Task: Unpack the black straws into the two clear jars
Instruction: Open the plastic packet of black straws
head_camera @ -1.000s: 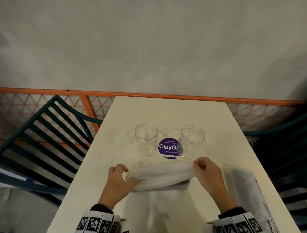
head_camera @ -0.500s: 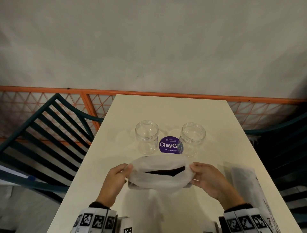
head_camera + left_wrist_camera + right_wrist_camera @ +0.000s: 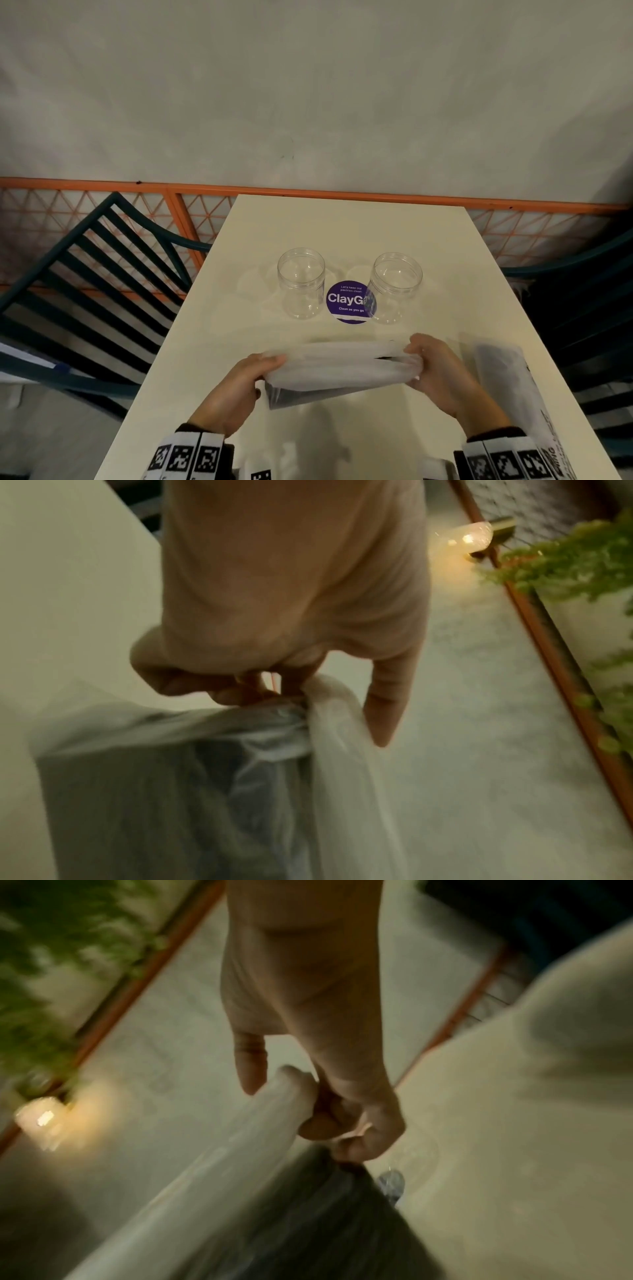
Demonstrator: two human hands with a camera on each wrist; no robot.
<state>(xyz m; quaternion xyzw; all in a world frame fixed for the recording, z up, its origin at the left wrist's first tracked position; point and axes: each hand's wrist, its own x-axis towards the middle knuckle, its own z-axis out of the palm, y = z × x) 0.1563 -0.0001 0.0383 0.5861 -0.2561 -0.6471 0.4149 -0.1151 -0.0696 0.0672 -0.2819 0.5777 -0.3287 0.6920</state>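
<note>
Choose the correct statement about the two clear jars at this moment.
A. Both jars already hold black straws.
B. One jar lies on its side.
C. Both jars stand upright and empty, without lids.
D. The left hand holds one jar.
C: the left jar and the right jar stand open and empty, while the left hand and the right hand grip the plastic bag.

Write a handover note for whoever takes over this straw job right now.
Left hand grips the left end of the white plastic bag; right hand grips its right end. The bag is held low over the table, in front of the jars; dark contents show through.
Left jar and right jar stand upright, lidless and empty, either side of the purple sticker.
A second bag lies at the right.
Done: bag in hand. Left: take the straws out, fill both jars.
</note>
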